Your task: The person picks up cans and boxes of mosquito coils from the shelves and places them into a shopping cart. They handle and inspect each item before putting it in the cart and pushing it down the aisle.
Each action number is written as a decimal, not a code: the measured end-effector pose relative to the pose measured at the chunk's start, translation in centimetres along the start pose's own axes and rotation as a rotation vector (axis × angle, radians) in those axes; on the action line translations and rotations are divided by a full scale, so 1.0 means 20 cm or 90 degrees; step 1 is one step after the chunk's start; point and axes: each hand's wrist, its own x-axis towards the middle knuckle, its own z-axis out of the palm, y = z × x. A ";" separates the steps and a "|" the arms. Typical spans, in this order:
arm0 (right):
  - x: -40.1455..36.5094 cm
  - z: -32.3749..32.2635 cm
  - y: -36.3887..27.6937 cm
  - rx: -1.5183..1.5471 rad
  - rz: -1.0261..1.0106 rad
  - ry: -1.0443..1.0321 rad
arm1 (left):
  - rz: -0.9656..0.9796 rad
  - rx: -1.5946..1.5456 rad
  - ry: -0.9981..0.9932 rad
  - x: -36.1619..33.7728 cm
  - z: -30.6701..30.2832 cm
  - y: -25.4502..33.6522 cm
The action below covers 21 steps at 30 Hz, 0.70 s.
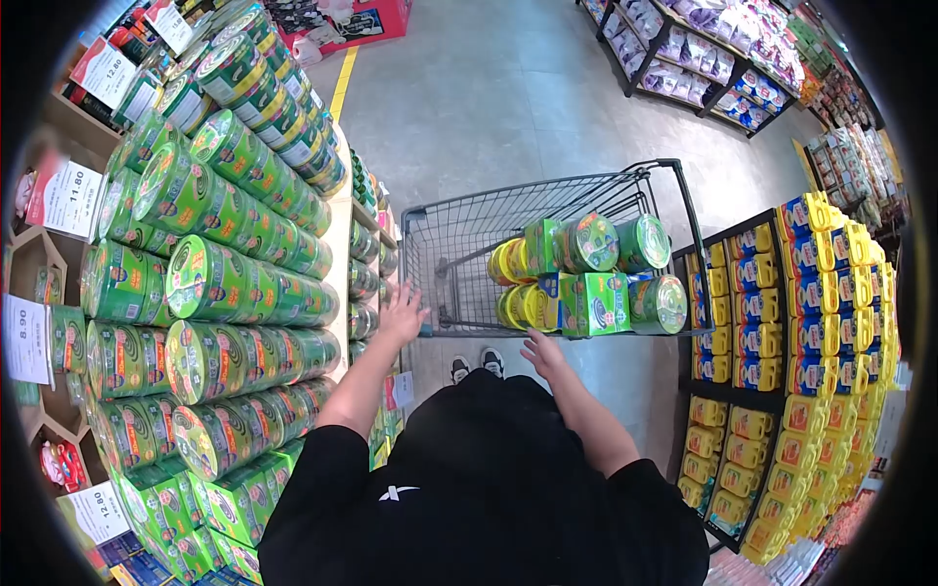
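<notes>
My left hand (401,316) is held out with its fingers spread, close to the left end of a black wire shopping cart (459,217). Empty-palmed too, my right hand (543,354) has its fingers stretched out just below the cart's near side. Inside the cart, toward its right end, stand several green round tubs (586,242). Beside them are green boxes (594,303) with a coil pattern and yellow containers (523,307).
On my left, stacked green coil-printed tubs (249,278) fill a shelf with a pale wooden edge (339,234) and price cards (68,197). To the right, a black rack (787,391) holds yellow jugs. Ahead lies grey floor (479,98), with bagged goods (689,49) on shelves beyond.
</notes>
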 end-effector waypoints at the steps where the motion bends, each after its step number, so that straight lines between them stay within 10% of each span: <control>1: 0.01 0.00 0.01 0.032 0.008 0.023 | 0.018 0.013 -0.021 -0.01 0.05 -0.02; 21: 0.29 -0.16 -0.29 -0.154 -0.114 0.154 | 0.050 -0.001 -0.032 -0.20 0.28 0.15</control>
